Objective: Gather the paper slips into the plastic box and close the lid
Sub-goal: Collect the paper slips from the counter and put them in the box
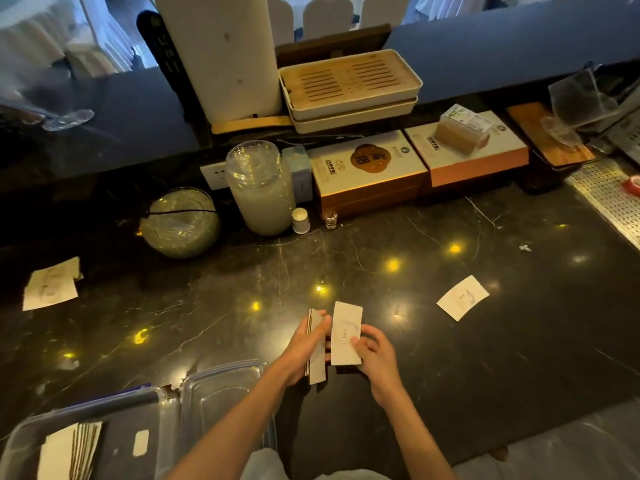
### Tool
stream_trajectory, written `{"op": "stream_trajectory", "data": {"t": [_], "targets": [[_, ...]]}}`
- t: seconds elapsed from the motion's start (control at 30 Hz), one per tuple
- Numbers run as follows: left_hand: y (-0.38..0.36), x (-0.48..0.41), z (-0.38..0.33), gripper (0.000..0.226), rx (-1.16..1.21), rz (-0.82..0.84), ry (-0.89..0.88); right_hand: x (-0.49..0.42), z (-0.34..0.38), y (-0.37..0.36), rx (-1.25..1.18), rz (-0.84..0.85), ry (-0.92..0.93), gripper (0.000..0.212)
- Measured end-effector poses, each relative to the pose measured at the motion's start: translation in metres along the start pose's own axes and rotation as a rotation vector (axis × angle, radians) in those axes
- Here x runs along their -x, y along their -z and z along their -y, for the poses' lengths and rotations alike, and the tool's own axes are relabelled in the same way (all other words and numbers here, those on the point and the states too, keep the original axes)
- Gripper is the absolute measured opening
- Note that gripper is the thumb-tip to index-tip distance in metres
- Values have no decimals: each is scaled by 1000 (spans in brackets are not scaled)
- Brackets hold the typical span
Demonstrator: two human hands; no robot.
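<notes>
My left hand [304, 344] grips a stack of white paper slips [316, 365] on edge above the dark marble counter. Beside it, my right hand [375, 358] pinches a single white slip [346, 332] with small print, held upright next to the stack. One loose slip [462, 297] lies flat on the counter to the right. Further slips [51, 284] lie at the far left. The clear plastic box [27, 434] stands at the bottom left with several slips [69, 452] inside. Its clear lid [225, 386] lies open beside it, partly under my left forearm.
At the back of the counter stand a tall glass jar [261, 188], a round glass jar on its side [180, 221], a small white bottle [300, 220] and flat gift boxes [370, 171]. Stacked trays [349, 86] sit behind. A perforated metal mat [609, 199] lies far right.
</notes>
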State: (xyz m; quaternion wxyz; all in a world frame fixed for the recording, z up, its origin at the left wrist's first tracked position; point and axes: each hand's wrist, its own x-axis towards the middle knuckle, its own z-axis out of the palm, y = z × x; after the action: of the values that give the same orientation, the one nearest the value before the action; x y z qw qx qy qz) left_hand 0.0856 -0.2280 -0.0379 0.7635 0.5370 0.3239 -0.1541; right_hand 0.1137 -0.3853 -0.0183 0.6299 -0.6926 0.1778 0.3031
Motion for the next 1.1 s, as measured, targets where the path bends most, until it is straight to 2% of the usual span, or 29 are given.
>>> {"op": "stream_trajectory", "data": {"t": [0.13, 0.2, 0.27, 0.3, 0.4, 0.43, 0.53, 0.6, 0.77, 0.87, 0.93, 1.0, 1.1], "targets": [[-28, -9, -3, 40, 60, 56, 6, 4, 13, 8, 12, 152, -10, 26], [-40, -17, -6, 34, 66, 90, -23, -4, 20, 22, 81, 130, -7, 23], [-48, -25, -10, 34, 87, 129, -10, -20, 33, 51, 226, -43, 41, 24], [-51, -28, -13, 34, 105, 144, 10, -31, 41, 72, 288, -193, 55, 25], [-55, -35, -19, 34, 144, 148, 53, -65, 62, 139, 358, -668, -106, 37], [-55, -37, -21, 35, 154, 141, 59, -75, 67, 156, 339, -735, -187, 48], [-52, -41, -21, 43, 156, 151, 94, -102, 78, 173, 306, -763, -324, 80], [-47, -42, -18, 48, 150, 171, 114, -114, 82, 166, 352, -770, -328, 87], [-28, -36, -19, 52, 185, 137, 81, -130, 93, 136, 440, -709, -321, 74], [-17, -30, -23, 54, 238, 77, 29, -121, 95, 114, 355, -633, -179, 51], [-9, -25, -25, 53, 265, 32, -1, -103, 95, 84, 268, -474, -32, 42], [-2, -18, -25, 53, 297, 14, -19, -73, 91, 47, 154, -226, 72, 43], [7, -4, -24, 53, 353, -8, -53, -23, 74, -11, 219, 145, 125, 37]]}}
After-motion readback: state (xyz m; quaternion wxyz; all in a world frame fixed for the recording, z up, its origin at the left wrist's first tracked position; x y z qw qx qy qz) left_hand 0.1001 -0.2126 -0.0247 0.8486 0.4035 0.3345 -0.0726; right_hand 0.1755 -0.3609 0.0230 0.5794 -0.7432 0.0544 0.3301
